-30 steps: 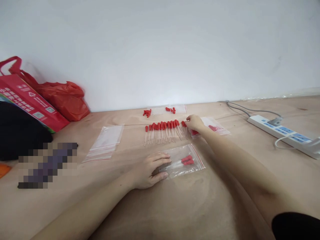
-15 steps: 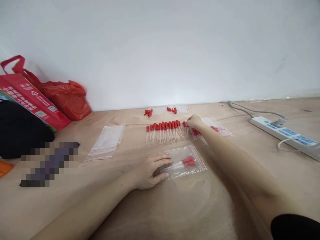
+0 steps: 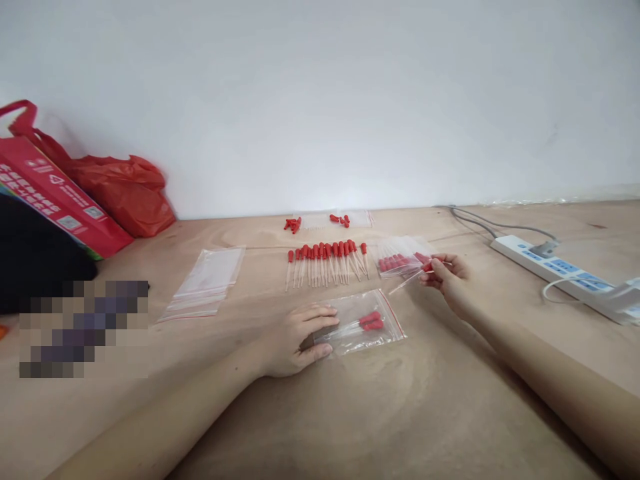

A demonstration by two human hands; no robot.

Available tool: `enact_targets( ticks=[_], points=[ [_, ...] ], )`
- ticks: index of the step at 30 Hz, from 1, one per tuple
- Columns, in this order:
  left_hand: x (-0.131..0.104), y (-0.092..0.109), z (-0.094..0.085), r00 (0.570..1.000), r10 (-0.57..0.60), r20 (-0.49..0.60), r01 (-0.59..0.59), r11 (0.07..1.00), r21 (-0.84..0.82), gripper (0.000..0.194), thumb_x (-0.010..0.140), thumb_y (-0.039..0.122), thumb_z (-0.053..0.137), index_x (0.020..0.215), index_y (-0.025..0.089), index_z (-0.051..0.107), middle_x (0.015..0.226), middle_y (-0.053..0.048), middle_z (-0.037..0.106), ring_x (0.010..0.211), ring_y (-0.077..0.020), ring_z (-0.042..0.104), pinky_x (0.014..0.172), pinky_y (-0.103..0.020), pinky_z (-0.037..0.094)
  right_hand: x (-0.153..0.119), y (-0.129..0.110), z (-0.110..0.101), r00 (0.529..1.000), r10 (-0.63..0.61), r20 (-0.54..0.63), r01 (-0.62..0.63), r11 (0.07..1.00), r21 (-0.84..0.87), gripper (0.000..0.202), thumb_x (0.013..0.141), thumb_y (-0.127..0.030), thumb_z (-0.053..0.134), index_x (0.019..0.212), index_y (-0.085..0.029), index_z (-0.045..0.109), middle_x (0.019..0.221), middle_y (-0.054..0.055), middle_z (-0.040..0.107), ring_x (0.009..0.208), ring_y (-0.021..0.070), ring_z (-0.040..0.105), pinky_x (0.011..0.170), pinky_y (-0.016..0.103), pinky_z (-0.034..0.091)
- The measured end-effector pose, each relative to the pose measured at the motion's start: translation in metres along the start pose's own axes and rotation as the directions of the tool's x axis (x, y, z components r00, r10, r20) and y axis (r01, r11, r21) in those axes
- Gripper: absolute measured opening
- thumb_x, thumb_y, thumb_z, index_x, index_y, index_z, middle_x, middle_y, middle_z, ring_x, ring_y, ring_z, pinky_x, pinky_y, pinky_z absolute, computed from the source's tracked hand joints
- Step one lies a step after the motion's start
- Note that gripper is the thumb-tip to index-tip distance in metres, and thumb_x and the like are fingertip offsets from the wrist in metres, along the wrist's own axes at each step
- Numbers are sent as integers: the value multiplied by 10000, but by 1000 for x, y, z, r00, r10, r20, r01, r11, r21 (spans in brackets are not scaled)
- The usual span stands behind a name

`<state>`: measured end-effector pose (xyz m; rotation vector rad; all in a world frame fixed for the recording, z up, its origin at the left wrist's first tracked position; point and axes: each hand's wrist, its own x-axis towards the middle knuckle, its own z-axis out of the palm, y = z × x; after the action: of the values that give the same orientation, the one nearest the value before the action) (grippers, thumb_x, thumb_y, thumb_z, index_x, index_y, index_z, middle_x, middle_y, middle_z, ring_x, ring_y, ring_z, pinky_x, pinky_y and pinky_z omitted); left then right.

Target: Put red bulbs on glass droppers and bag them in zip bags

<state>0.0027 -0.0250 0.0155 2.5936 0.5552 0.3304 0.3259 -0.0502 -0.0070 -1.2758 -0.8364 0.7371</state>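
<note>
My right hand point(image 3: 447, 277) pinches a glass dropper point(image 3: 427, 266) by its red rubber bulb, its clear tube pointing down to the left. My left hand point(image 3: 303, 337) lies over the left end of a clear zip bag point(image 3: 350, 343), fingers and thumb apart and touching it. Red-bulbed droppers point(image 3: 371, 320) are inside that bag, bulbs toward its zip edge on the right. Beyond it, several more droppers point(image 3: 323, 263) stretch side by side in a row, bulbs to the back. Another zip bag point(image 3: 400, 247) with red-bulbed droppers lies just behind my right hand.
Flat zip bags point(image 3: 205, 283) are stacked at left. Near the wall, loose red bulbs point(image 3: 293, 225) lie beside a further bag point(image 3: 320, 219). A power strip point(image 3: 565, 270) with cables sits at right. Red bags point(image 3: 120, 190) and a blurred-out object point(image 3: 87, 327) occupy the left.
My right hand has moved from the row's right end toward me and to the right, carrying one dropper away. My left hand stays on the bag. The view has shifted slightly.
</note>
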Motion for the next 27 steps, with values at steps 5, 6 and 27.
enact_targets(
  ticks=[5, 6, 27],
  points=[
    [0, 1, 0, 1000, -10, 22, 10, 1000, 23, 385, 833, 325, 476, 1197, 199, 467, 1285, -84, 459, 1188, -214, 409, 1001, -408, 324, -13, 5, 9, 992, 67, 105, -72, 996, 44, 414, 617, -480, 664, 851, -226, 436, 694, -26, 559, 531, 106, 563, 553, 292, 501],
    [0, 0, 0, 1000, -8, 24, 7, 1000, 24, 389, 834, 326, 474, 1202, 200, 461, 1285, -83, 458, 1188, -213, 409, 1001, -407, 325, -15, 5, 13, 989, 80, 122, -88, 995, 54, 400, 623, -469, 664, 847, -226, 439, 697, -23, 560, 541, 108, 568, 560, 291, 503],
    [2, -3, 1, 999, -33, 43, 32, 999, 34, 466, 840, 355, 464, 1273, 217, 361, 1318, -83, 412, 1220, -216, 364, 1004, -394, 323, -55, 0, 49, 791, 226, 569, -109, 966, -232, 252, 664, -440, 616, 666, -188, 625, 590, 3, 624, 501, 132, 559, 496, 268, 446]
  ],
)
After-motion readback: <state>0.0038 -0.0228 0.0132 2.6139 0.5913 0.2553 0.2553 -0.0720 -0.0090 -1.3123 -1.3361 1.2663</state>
